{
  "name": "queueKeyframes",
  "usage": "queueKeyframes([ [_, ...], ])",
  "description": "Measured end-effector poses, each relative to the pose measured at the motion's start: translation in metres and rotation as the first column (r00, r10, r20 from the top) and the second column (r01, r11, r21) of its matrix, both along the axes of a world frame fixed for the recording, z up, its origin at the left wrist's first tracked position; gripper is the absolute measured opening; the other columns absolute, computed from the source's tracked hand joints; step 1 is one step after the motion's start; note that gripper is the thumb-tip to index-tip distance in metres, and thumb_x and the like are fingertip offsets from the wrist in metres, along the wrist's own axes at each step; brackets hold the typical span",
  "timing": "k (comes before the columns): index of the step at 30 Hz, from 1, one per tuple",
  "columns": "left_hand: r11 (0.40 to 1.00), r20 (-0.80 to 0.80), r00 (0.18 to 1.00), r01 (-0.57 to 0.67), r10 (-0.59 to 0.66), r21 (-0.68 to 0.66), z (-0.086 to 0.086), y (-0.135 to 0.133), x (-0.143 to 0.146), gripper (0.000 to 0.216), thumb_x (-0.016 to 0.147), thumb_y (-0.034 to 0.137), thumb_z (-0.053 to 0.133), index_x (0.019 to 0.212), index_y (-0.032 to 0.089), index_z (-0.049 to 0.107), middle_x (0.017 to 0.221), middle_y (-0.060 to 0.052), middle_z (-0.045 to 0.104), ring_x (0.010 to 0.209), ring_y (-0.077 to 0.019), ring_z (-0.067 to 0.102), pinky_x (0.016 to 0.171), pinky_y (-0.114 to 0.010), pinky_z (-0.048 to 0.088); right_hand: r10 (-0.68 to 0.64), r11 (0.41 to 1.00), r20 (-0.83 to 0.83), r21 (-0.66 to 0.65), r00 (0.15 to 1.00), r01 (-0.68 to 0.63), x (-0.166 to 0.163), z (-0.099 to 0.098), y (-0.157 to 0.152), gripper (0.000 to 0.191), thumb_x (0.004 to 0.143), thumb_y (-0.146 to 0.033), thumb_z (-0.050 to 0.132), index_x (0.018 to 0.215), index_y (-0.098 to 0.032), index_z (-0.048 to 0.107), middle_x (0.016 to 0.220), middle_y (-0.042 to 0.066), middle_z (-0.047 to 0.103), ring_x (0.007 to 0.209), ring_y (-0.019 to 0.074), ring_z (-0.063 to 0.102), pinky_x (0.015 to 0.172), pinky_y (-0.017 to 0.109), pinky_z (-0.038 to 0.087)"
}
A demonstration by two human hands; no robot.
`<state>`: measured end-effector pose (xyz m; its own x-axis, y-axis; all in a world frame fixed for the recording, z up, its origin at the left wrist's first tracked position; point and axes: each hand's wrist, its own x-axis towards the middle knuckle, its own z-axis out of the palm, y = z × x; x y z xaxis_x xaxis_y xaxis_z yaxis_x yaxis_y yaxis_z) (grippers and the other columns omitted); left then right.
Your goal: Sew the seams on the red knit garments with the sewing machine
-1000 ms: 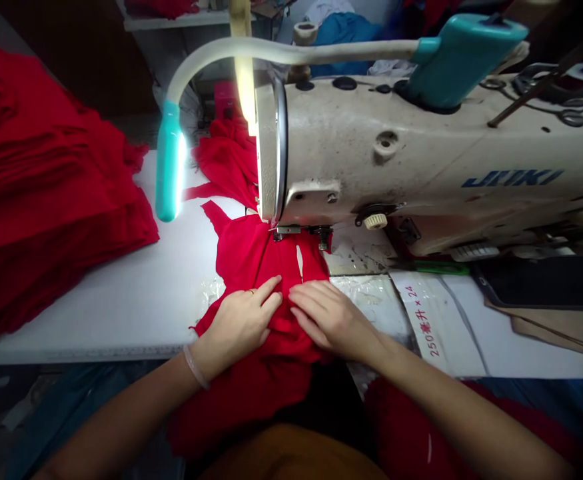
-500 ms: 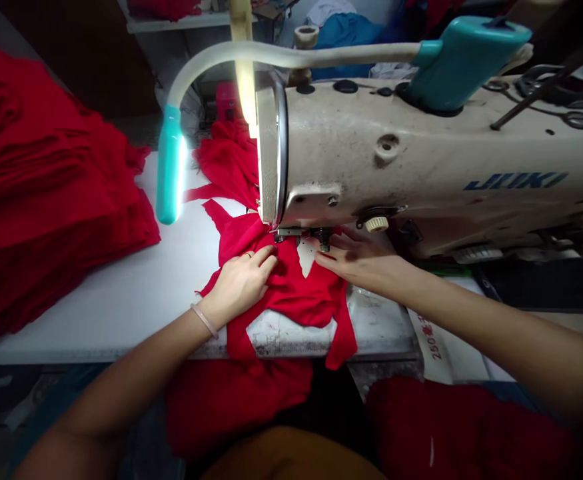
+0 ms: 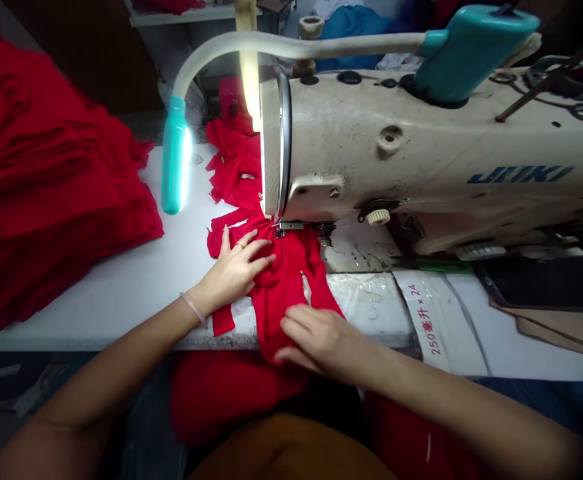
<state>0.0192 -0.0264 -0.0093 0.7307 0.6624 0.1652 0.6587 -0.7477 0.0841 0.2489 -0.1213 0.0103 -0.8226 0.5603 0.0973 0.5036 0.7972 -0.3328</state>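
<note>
Pressing red fabric (image 3: 284,293) with 2 hands (image 3: 234,270) (image 3: 321,340) at the table edge (image 3: 96,347)

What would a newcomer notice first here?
The cream JUKI sewing machine dominates the right side, its teal lamp glowing beside the needle. A large pile of red fabric fills the left of the white table, and mid-table the left hand and right hand rest on a red piece.

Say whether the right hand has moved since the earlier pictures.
Yes: the right hand has drawn back from the presser foot, toward the table's front edge.
</note>
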Motion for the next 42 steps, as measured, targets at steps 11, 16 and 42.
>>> queueKeyframes([
  [11,0.997,0.184,0.983,0.003,-0.018,0.082,0.002,-0.043,0.001,0.023,0.100,0.019,0.049,0.108,0.016,0.070,0.110,-0.011,0.066,0.100,-0.0202,0.064,0.084,-0.033,0.054,-0.009,0.921,-0.293,0.370,0.956,0.122,-0.004,-0.050,-0.040,0.040,0.096,-0.046,0.056,0.108,-0.010,0.069,0.115,0.012,0.068,0.108,0.0243,0.057,0.097,0.039,0.044],
  [16,0.994,0.348,0.932,-0.082,0.101,-0.069,-0.005,-0.061,0.008,0.023,0.098,0.032,0.056,0.104,0.015,0.069,0.088,-0.004,0.067,0.071,-0.0110,0.063,0.062,-0.021,0.051,-0.104,0.919,-0.297,0.336,0.949,0.206,-0.015,-0.055,-0.047,0.053,0.092,-0.062,0.053,0.115,-0.016,0.069,0.110,0.010,0.067,0.105,0.0244,0.052,0.095,0.041,0.038],
  [42,0.998,0.274,0.962,0.001,-0.020,0.069,-0.003,-0.078,0.016,0.022,0.099,0.016,0.050,0.106,0.015,0.070,0.088,-0.005,0.069,0.076,-0.0151,0.062,0.068,-0.030,0.048,-0.212,0.872,-0.308,0.368,0.927,0.322,-0.029,-0.080,-0.064,0.046,0.090,-0.059,0.059,0.125,-0.030,0.067,0.105,0.006,0.063,0.105,0.0201,0.046,0.100,0.039,0.031],
])
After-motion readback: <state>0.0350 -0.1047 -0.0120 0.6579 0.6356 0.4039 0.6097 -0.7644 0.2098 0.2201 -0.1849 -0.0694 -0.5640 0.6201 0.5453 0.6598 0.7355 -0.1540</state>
